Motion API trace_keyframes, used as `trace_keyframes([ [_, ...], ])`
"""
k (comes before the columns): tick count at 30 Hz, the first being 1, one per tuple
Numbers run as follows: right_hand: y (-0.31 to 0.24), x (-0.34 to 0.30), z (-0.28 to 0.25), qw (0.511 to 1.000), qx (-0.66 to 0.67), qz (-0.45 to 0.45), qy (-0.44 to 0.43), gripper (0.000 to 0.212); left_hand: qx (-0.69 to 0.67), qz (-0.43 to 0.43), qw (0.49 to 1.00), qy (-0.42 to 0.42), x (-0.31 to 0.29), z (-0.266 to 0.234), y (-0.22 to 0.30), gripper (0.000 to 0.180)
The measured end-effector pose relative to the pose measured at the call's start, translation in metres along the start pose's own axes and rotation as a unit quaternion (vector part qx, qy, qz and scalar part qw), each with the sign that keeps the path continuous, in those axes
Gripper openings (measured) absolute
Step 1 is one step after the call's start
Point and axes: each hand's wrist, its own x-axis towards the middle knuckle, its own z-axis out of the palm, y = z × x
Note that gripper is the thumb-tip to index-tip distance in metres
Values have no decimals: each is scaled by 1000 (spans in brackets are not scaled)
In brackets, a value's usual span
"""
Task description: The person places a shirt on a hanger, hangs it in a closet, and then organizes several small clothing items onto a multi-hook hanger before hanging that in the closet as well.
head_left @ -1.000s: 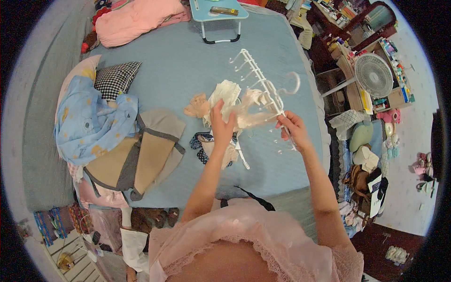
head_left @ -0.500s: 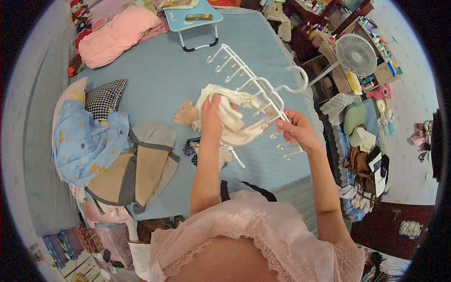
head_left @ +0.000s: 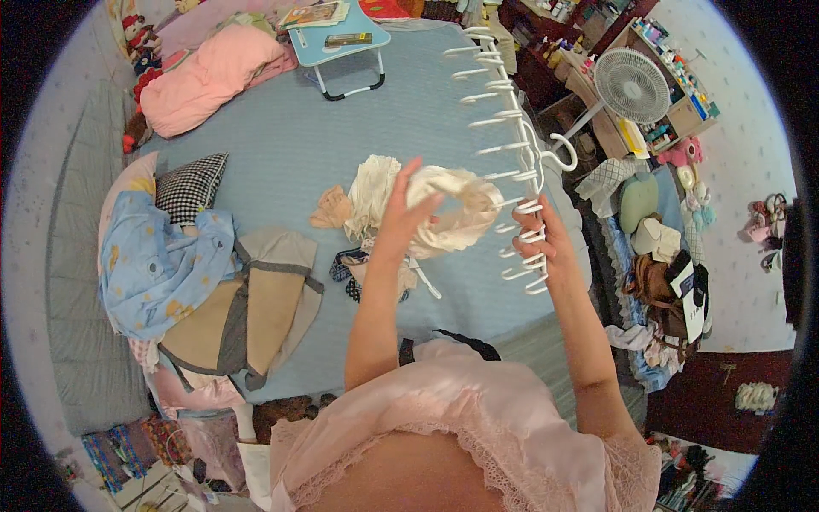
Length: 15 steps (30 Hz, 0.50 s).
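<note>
My right hand [head_left: 543,235] is closed around the lower part of a white multi-hook hanger [head_left: 514,111], held tilted above the bed. Its row of hooks points left and its large curved hook sticks out to the right. A cream cloth garment [head_left: 465,209] hangs in a loop from one of the hooks near my right hand. Beside the loop's left edge, my left hand [head_left: 411,209] has its fingers apart, holding nothing I can see. On the bed just beyond it lie a crumpled white garment [head_left: 371,192], a beige piece [head_left: 330,207] and dark patterned cloth [head_left: 345,271].
A blue-grey bed [head_left: 264,162] spreads below. A small blue folding table [head_left: 337,43] and a pink quilt [head_left: 209,81] are at the far side. Blue and tan bedding [head_left: 166,264] and a checked cushion [head_left: 189,189] lie left. A white fan [head_left: 631,85] stands right.
The hanger has turned more upright, its hooks now facing left. My left hand has loosened from the cream garment, which now hangs as an open loop from the hanger.
</note>
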Motion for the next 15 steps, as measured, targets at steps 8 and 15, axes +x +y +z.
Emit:
trace_keyframes([
  [8, 16, 8, -24, 951, 260, 61, -153, 35, 88, 16, 980, -180, -14, 42, -8, 41],
  [15, 34, 11, -16, 916, 356, 111, -146, 39, 298, 129, 939, -110, -3, 29, -53, 27],
])
